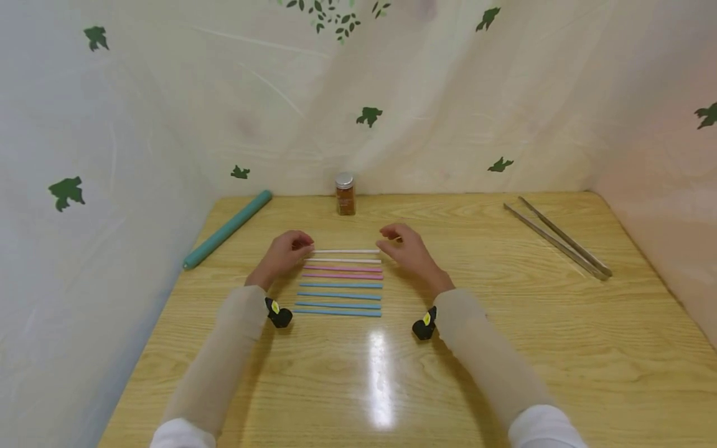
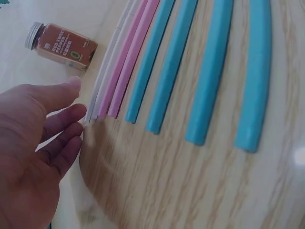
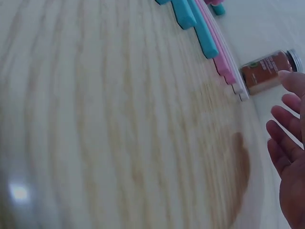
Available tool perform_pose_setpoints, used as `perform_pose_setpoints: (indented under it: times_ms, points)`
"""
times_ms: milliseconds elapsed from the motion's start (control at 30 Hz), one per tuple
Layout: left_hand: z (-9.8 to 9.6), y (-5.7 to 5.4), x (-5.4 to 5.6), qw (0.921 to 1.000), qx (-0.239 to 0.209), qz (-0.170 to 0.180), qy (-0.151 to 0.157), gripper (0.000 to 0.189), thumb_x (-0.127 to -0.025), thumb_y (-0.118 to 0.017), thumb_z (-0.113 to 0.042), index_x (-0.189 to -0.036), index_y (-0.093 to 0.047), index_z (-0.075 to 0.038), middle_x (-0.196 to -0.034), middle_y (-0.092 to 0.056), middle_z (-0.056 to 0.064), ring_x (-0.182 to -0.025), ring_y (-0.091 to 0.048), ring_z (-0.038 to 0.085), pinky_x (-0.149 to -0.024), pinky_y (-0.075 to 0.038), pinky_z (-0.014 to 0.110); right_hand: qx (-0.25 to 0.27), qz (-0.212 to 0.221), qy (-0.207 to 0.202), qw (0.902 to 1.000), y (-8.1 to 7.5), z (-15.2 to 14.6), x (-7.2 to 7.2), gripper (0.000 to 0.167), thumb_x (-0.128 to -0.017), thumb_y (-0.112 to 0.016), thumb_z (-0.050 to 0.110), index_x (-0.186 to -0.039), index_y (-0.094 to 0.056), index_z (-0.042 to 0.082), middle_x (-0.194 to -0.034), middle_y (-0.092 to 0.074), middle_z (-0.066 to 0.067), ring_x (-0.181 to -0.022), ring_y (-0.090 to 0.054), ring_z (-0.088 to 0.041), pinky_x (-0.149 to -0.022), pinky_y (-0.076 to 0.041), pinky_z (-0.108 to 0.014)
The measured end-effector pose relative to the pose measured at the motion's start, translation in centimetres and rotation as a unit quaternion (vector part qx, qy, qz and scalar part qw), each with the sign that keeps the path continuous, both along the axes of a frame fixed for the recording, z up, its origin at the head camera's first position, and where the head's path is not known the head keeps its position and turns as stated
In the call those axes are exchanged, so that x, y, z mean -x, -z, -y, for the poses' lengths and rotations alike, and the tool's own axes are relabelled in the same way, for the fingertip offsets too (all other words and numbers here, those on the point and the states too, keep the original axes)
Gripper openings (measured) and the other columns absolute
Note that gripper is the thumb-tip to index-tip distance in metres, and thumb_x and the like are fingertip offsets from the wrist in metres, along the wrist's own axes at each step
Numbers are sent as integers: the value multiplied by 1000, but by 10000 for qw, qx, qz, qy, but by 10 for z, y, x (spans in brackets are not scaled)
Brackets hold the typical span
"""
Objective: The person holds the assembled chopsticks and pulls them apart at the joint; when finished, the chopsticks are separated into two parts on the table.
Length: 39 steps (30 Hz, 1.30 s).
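Observation:
Thin straight sticks lie side by side on the table, crosswise to me: two white sticks (image 1: 346, 251) farthest away, two pink sticks (image 1: 343, 269) in the middle and several blue sticks (image 1: 342, 285) nearest. My left hand (image 1: 287, 252) is at the left end of the farthest white stick, fingers loosely bent; its fingertips (image 2: 78, 113) are close to that end, and I cannot tell whether they touch it. Off the right ends, my right hand (image 1: 411, 252) hovers with relaxed fingers. In the right wrist view it is apart from the sticks and holds nothing.
Behind the sticks stands a small spice jar (image 1: 345, 198) of red sweet pepper with a silver lid. A green rolled cylinder (image 1: 226, 230) lies at the left edge. Metal tongs (image 1: 560, 239) lie at the right. Printed cloth (image 1: 426, 81) walls the table on three sides.

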<state>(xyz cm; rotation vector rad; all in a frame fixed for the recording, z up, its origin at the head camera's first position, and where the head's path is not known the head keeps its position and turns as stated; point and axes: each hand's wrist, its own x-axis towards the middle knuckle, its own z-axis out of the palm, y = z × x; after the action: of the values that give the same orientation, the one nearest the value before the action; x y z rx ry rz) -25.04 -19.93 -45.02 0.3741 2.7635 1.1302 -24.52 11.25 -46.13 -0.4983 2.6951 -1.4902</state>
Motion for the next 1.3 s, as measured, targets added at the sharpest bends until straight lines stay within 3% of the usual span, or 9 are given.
perform_pose_setpoints:
  times_ms: [367,633,933,1100,1300]
  points:
    - [-8,5,3,9990,223,-250,284,18,-92,-64,-14,-104,-66,-1,-103,-61,14,-96,-56,27,-89,-46,42,-531,-16,-422,9977,10,13,4,31,-91,-66,23,-115,-63,3,-114,-62,-12,-109,-56,-26,-99,-43,-41]
    - [-12,6,5,9979,476,-298,314,9,-92,-64,-14,-94,-67,-5,-94,-57,11,-88,-53,24,-82,-45,38,-916,-258,-482,9943,12,13,9,17,-91,-66,20,-100,-69,6,-103,-62,-10,-101,-55,-26,-94,-43,-40]
    - [-14,4,3,9982,420,-367,223,12,-93,-62,-13,-97,-67,-3,-96,-59,11,-88,-53,24,-81,-45,38,-1098,-287,-487,9923,9,15,8,14,-94,-62,18,-99,-67,7,-102,-63,-10,-100,-56,-26,-93,-44,-41]
    - [-14,-3,5,9986,210,-425,219,13,-96,-57,-13,-100,-63,-2,-100,-63,12,-92,-58,25,-83,-48,40,-808,-100,-377,9960,4,16,8,14,-97,-57,17,-101,-64,5,-101,-65,-9,-96,-59,-23,-88,-48,-39]
    - [-21,-19,8,9945,602,-650,563,19,-96,-58,-16,-107,-65,-2,-103,-64,13,-94,-58,26,-85,-49,42,-733,5,-304,9968,-9,15,8,16,-99,-53,17,-104,-63,5,-102,-64,-9,-93,-58,-22,-83,-49,-38]
